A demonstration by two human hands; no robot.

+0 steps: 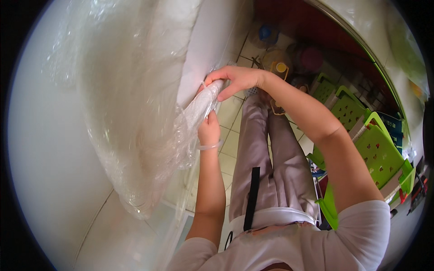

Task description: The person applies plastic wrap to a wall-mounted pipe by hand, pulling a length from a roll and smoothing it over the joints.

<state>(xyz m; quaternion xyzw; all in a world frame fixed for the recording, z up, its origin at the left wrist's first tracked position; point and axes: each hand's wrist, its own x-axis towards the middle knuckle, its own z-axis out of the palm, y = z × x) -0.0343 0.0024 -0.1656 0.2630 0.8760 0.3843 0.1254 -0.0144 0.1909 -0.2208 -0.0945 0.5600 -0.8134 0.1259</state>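
Note:
A large bundle of clear plastic sheeting [135,101] hangs against the pale wall, with whitish material showing through it. Its side narrows into a bunched white roll [201,103] wrapped in crinkled plastic. My right hand [232,79] arches over the far end of this roll, thumb on the near side and fingers curled behind, partly hidden. Below it, my left hand [208,130], with a pale bangle [210,146] on the wrist, pinches the edge of the plastic. The left fingertips are hidden by the roll.
Green plastic baskets [376,149] with cut-out shapes stand stacked on the right. On the tiled floor [230,111] beyond my feet are large plastic bottles, one with a yellow cap [281,67] and one blue-topped [266,32]. A black strap [252,200] hangs at my waist.

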